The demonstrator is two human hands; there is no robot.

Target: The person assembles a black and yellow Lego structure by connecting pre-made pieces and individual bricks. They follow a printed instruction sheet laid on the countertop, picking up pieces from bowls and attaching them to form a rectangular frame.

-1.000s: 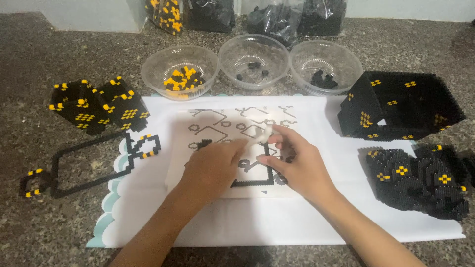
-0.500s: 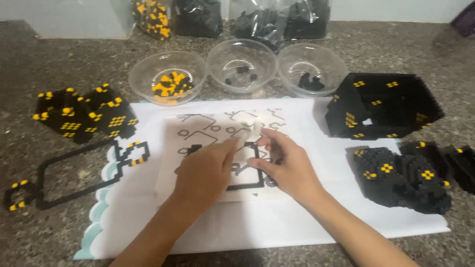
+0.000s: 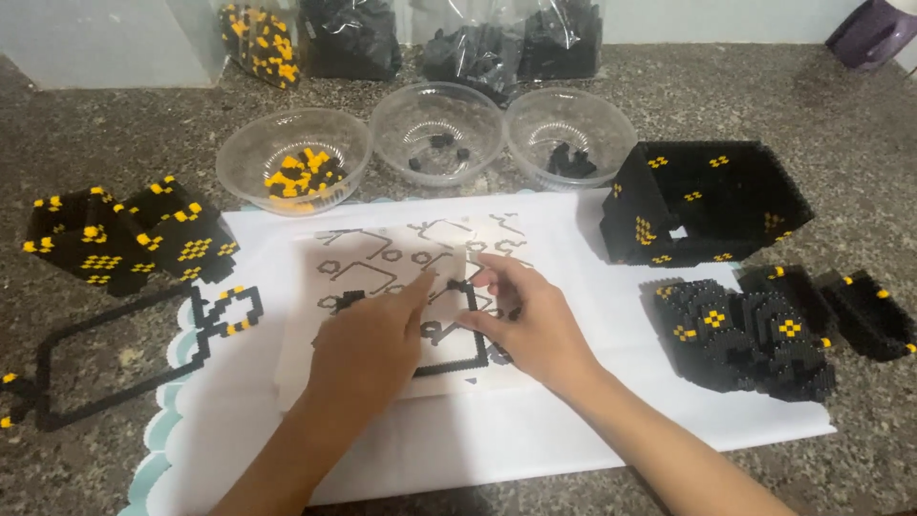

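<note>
Where black outlines pattern the white sheet, both hands' fingers.

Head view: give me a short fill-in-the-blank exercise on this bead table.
1. Behind the white sheet stand ___ clear plastic bowls.
2. The bowl holding yellow and black pieces is the ___ one of the row.
3. Both hands, left hand and right hand, rest on the pattern ___ at the sheet's middle.
4. The open black box has ___ spots.

Missing words: three; left; board; yellow

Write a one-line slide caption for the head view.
Both hands, left hand and right hand, work small black bricks on a pattern sheet below three clear bowls.
</note>
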